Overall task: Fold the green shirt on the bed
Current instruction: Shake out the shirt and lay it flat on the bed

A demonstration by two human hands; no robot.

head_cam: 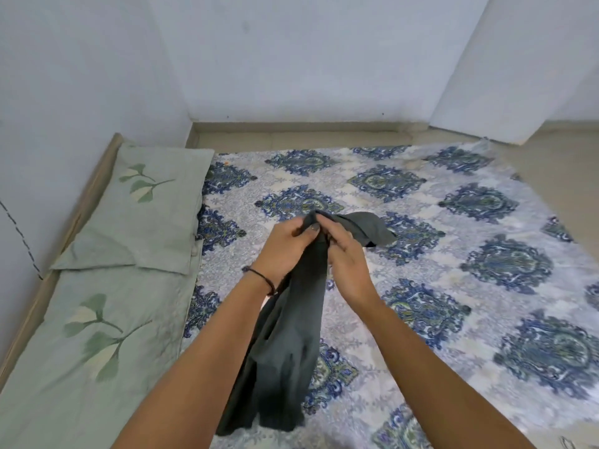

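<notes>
Head view looks down along your two forearms to the bed [453, 222], which is covered by a sheet printed with blue medallions on a pale ground. Your left hand [285, 244] and right hand [343, 251] meet close together above the middle of the bed, almost touching, and both are closed on the green shirt [285, 351]. Your left hand pinches a top edge of the cloth between thumb and curled fingers; your right hand grips the fabric just beside it, fingers bent around the bunched cloth. From that grip the shirt hangs down between your forearms as a long, dark, gathered strip, its lower end spreading toward the near edge of the bed. A shorter part of it flops over past your right hand and droops to the right, above the sheet. A thin dark bracelet [262, 277] circles your left wrist. Along the left side of the bed lie two pale green pillows [139, 215] with a leaf print, one behind the other, next to the wall [81, 76]. Beyond the far edge of the bed a strip of floor [291, 137] runs along the wall.
</notes>
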